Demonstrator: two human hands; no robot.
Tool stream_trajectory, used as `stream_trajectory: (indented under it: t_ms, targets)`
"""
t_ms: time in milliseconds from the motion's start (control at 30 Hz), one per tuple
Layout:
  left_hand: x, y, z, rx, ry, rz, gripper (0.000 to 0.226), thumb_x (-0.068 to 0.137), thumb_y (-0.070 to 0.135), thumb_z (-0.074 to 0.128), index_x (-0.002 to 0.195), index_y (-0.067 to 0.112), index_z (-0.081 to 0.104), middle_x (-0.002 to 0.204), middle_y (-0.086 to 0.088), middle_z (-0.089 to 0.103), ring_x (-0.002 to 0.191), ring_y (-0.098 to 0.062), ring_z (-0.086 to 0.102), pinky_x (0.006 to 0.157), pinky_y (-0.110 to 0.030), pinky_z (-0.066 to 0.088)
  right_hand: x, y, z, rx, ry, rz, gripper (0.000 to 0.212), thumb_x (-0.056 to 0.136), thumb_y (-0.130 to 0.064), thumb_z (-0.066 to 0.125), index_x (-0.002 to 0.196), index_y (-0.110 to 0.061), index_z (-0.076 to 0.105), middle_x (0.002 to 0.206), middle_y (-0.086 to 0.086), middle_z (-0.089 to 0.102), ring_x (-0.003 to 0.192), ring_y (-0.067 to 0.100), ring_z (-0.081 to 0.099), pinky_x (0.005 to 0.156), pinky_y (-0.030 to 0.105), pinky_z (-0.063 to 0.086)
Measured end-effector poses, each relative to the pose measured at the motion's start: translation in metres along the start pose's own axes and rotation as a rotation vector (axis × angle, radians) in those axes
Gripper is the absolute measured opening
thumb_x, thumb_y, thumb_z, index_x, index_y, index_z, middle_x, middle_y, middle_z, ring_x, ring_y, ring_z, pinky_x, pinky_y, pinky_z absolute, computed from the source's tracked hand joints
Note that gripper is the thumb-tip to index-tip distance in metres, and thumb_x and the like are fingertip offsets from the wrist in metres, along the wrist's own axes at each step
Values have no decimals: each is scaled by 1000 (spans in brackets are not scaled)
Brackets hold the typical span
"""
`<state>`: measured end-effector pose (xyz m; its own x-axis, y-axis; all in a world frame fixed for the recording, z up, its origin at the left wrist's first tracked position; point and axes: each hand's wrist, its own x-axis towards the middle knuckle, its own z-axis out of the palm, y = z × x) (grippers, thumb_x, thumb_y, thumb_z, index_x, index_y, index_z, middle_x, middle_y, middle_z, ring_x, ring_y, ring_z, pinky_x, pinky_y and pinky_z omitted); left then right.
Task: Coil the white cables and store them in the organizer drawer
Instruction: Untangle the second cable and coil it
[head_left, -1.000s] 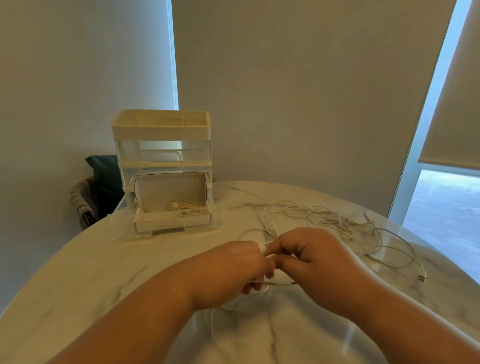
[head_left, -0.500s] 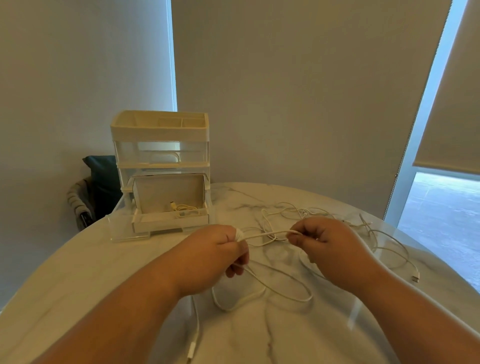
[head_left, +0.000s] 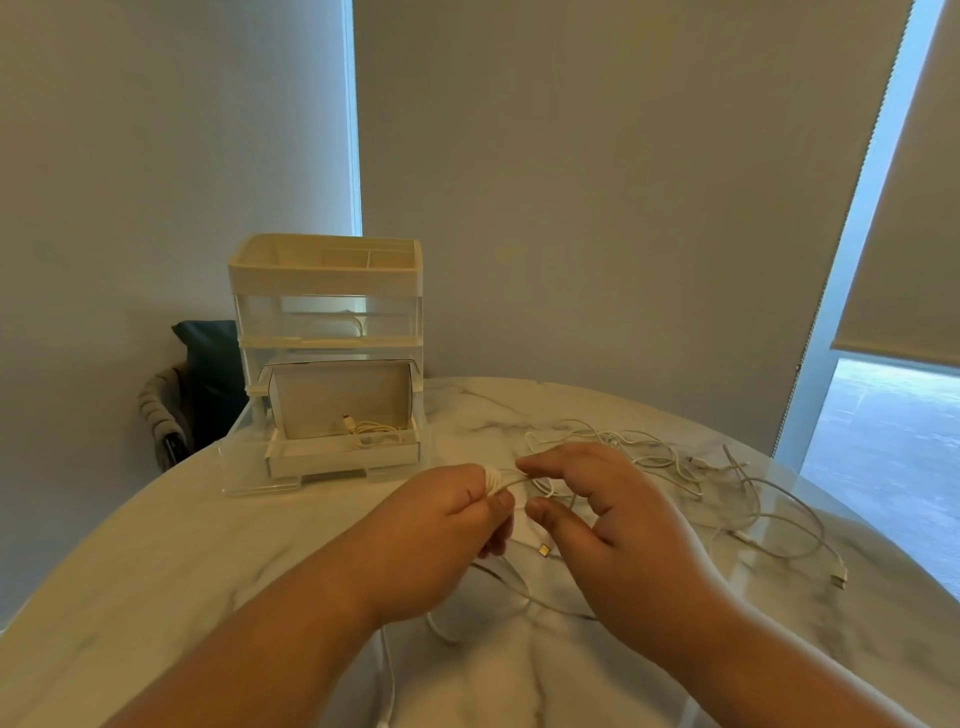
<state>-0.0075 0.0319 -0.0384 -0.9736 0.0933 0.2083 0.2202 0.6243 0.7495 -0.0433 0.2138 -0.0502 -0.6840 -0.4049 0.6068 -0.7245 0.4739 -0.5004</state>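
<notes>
Well, my left hand (head_left: 447, 525) sat at the centre of the frame, clenched round the white cable (head_left: 501, 480) being coiled, with a few turns showing as a pale wad at the top of the fist. My right hand (head_left: 618, 525) was just beside it on the right and released, fingers straight and thumb spread below them. The strand passed through that gap, and I could not tell whether the forefinger brushed it. From the fist the free length ran rightward, then dropped toward the bottom of the frame into a slack loop (head_left: 519, 592) on the surface (head_left: 156, 571) under both wrists. A gold-tipped plug (head_left: 544, 549) showed below the gap between the hands. I judged the right hand the nearer one to take up the next length and carry it over the fist.

Farther out, right of centre, the tangle of uncoiled cables (head_left: 654, 460) spread toward the right edge, with a connector (head_left: 837, 577) at its lower end. It lay close behind the right hand, and I thought a wide sweep might snag it. Left of centre stood the organizer (head_left: 324, 270), its bottom drawer (head_left: 343, 457) pulled open with one coiled cable (head_left: 374, 434) inside, well apart from both hands.
</notes>
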Motion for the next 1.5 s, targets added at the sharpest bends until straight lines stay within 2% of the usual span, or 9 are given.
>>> stream_trajectory:
  t_ms: [267,433,633,900,1067,1200,1300,1400,1500]
  targets:
    - [-4,11,4,-179,-149,-34,36,98,29,48,64,18,55,60,0,46,55,-14,39,58,-32,36,3,-2,-1,31,7,-162,33,92,-3,58,93,-33,71,92,-18,61,97,3,59,82,9,43]
    - [-9,19,-4,-461,-357,-74,38,97,17,43,59,13,43,61,-9,26,54,-23,20,49,-30,24,8,2,-7,-13,63,-311,18,94,-19,57,99,-22,74,93,-14,61,93,0,59,82,7,43]
    - [-6,10,0,-942,-660,-70,36,86,33,42,52,20,48,46,6,29,40,-7,24,46,-27,14,3,-6,2,344,-15,-114,16,95,-33,59,91,-35,74,87,-13,70,87,8,66,75,11,46]
    - [1,1,0,-1353,-709,74,34,94,28,37,66,15,52,50,4,32,43,-12,31,50,-27,31,-6,-21,5,775,-204,57,22,97,-20,49,107,-22,69,77,-23,68,74,-9,60,69,8,45]
    - [1,0,4,-1406,-687,75,33,94,26,39,67,14,52,48,4,37,42,-12,35,50,-27,33,-8,-16,9,276,-103,-14,26,96,-42,42,96,-26,62,83,-10,65,80,13,60,72,37,49]
    - [-1,6,4,-1275,-529,-11,33,91,28,42,64,13,54,47,2,46,42,-13,46,50,-26,43,-7,-17,12,319,-57,39,27,99,-37,41,87,-22,60,77,1,64,72,19,61,70,49,51]
    - [-3,13,0,-1088,-386,-54,35,92,31,50,66,9,56,53,-6,48,49,-18,50,55,-31,48,-6,-17,13,505,-117,84,30,107,-19,42,83,-21,60,74,6,68,64,22,65,65,40,56]
    - [-3,16,-7,-945,-181,-113,31,91,28,55,71,6,63,61,-11,52,56,-22,52,60,-32,54,-5,-14,10,312,-49,51,30,105,-22,42,80,-21,59,75,-3,65,68,13,59,64,21,46]
    - [-4,16,-7,-798,-81,-89,33,96,25,49,73,10,66,62,-7,54,60,-21,53,68,-36,53,-3,-11,8,249,-19,71,29,103,-27,44,80,-21,60,77,-5,65,72,12,57,63,22,45]
